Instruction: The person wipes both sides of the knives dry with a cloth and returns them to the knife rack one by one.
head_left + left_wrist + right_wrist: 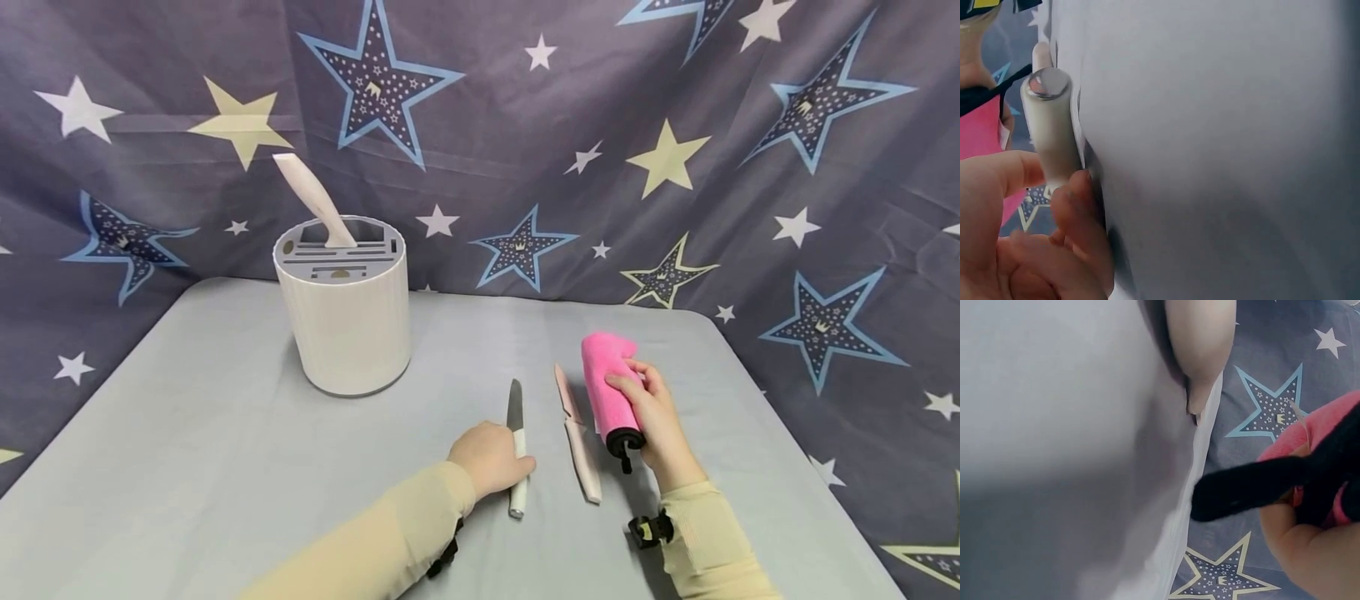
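Our left grip (491, 457) was closed narrowly around a white-handled knife (519, 442), thumb (1019, 172) on one side and fingers (1082, 225) on the other, while our right grip (652, 417) held a pink roll (609, 387) tilted, its black strap (626, 458) hanging from the near end. We had the knife low at the tabletop (450, 375), left of a pink-bladed knife (581, 450), with the roll on the far side of that; whether ours was lifted, we could not tell. From there, we judged, the handle (517, 502) could have twisted, because our hold left its rear end free. Swinging rightward might have knocked the pink-bladed knife, which lay with its blade uncovered, and the strap could have snagged on it. Our knife looked slim and straight: a dark grey blade (514, 404) pointing away from us, a smooth off-white handle, a shiny metal cap (1050, 81). A white knife block (348, 333) stood well apart, to the left.
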{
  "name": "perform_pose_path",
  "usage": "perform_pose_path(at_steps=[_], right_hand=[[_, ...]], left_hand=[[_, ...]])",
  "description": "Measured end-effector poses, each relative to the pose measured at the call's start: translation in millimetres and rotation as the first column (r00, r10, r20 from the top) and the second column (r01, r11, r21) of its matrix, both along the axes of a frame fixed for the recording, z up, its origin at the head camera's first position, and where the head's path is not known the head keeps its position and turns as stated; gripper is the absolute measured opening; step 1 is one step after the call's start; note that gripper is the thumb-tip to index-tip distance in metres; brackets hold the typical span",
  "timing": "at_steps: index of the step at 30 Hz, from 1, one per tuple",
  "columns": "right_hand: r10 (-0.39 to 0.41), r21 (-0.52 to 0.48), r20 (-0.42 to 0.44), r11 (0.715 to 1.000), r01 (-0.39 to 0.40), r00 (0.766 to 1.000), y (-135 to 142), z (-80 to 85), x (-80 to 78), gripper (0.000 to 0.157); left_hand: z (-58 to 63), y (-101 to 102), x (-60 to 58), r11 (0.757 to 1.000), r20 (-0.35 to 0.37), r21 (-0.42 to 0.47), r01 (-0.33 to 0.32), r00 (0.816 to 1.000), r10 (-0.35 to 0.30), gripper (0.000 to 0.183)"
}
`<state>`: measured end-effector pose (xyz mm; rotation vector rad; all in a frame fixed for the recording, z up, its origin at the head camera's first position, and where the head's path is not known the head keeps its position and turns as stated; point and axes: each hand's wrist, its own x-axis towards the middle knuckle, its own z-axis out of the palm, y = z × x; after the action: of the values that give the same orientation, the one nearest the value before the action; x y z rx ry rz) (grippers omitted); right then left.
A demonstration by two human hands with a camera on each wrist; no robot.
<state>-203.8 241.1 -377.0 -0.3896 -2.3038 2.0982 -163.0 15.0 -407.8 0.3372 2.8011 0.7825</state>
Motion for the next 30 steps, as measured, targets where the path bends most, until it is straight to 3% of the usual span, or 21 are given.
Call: perform_pose_path(at_steps=[5,8,13,19,26,30], right_hand=[[0.002,0.000,0.007,1.000,-0.002,1.000,2,-1.4,0.8,0.031],[0.001,-0.006,0.010,1.000,-0.001,1.000,3,-2.1,1.4,0.031],[0.000,-0.009,0.012,1.000,0.000,1.000,4,-0.8,2.4,0.030],[0.007,0.005,0.012,1.000,-0.008,1.000,4,3.3,1.5,0.031],[0.009,0.011,-0.005,1.000,-0.009,1.000,3,9.0,2.5,0.032],[0.010,0.007,-0.020,1.000,-0.010,1.000,-2,11.4,4.3,0.032]], left_hand=[[-3.6,-8,-3.4,0.985,0.150,0.161,-0.070,0.988,0.046,0.034],[-1.4,-12,-5.2,0.966,0.196,0.241,-0.095,0.979,0.047,0.031],[2.2,-14,-7.9,0.934,0.224,0.330,-0.139,0.972,0.065,0.019],[7.1,-18,-8.3,0.898,0.258,0.400,-0.182,0.963,0.080,0.020],[10.0,-16,-11.0,0.807,0.269,0.527,-0.267,0.953,0.139,0.017],[15.5,-17,-13.7,0.776,0.242,0.568,-0.272,0.957,0.158,0.021]])
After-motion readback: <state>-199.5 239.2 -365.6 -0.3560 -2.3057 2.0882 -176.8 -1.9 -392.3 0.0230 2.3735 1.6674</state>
